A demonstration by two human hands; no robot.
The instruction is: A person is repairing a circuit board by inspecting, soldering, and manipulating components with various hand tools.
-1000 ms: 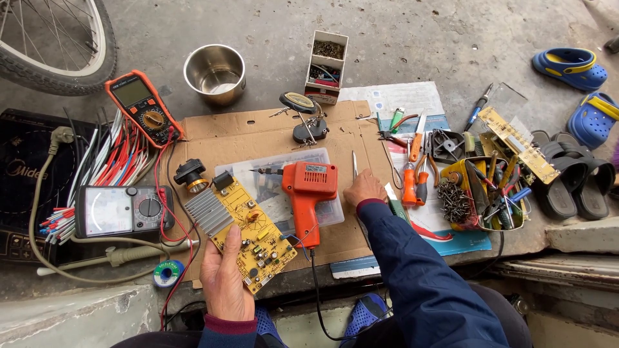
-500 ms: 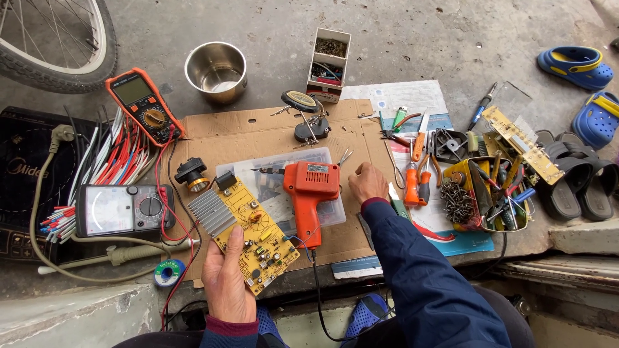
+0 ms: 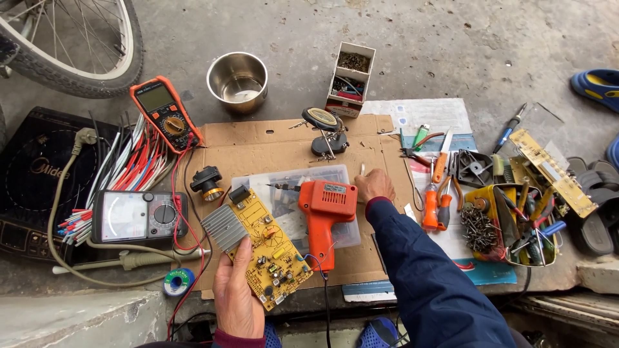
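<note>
My left hand [image 3: 235,298] holds a yellow circuit board [image 3: 267,251] by its near edge; the board carries a grey finned heat sink [image 3: 224,229] at its left end. My right hand [image 3: 374,185], in a dark blue sleeve, rests on the cardboard sheet [image 3: 271,149] with its fingers closed on a small thin white piece whose tip pokes up. An orange soldering gun [image 3: 324,218] lies between the two hands on a clear plastic box [image 3: 290,187], its tip pointing left.
An orange multimeter [image 3: 162,111], an analog meter [image 3: 138,216] and a wire bundle [image 3: 122,174] lie left. A steel bowl [image 3: 236,80], a parts box [image 3: 349,77] and a helping-hand stand [image 3: 325,129] sit behind. Pliers [image 3: 437,193] and a tool tray [image 3: 516,225] lie right. A bicycle wheel [image 3: 71,45] is top left.
My right hand has drawn back a little toward the soldering gun, and the white piece it holds now shows less. The left hand and board have stayed put.
</note>
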